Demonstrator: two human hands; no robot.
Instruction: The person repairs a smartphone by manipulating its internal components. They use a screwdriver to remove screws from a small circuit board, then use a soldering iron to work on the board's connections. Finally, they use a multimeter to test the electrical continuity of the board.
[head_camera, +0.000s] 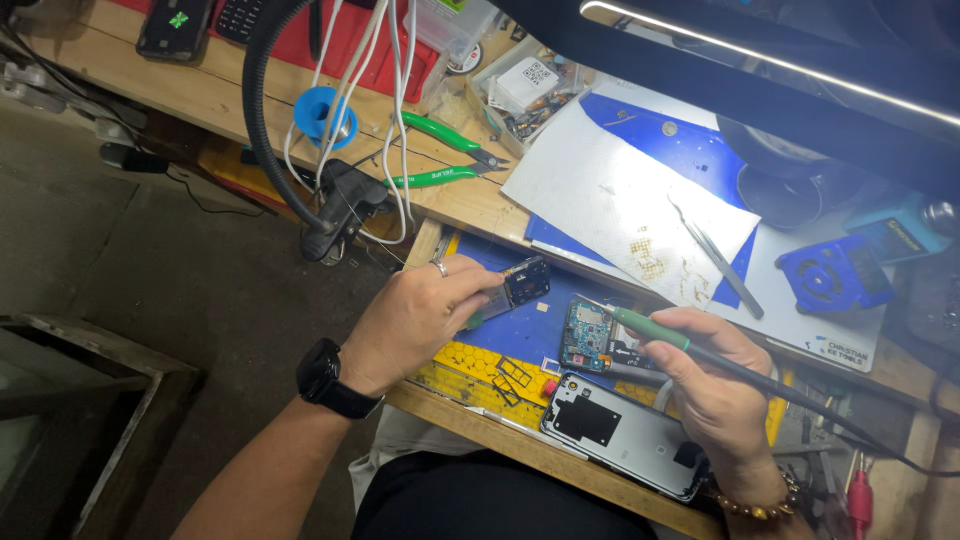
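Observation:
My left hand (415, 318), with a ring and a black wristwatch, pinches a small dark electronic part (524, 282) above the blue work mat (540, 335). My right hand (715, 385), with a bead bracelet, grips a green-handled soldering iron (650, 328) like a pen. Its tip points left, just above a small blue-green circuit board (586, 336) lying on the mat. An opened phone (625, 432), back side up, lies at the bench's near edge below the board, partly under my right hand.
Tweezers (718, 258) rest on a stained white sheet (625, 205). Green-handled cutters (445, 155), a blue solder spool (325, 112), white cables and a black flexible arm (262, 110) stand at the back left. A blue holder (833, 272) sits right. Floor lies left.

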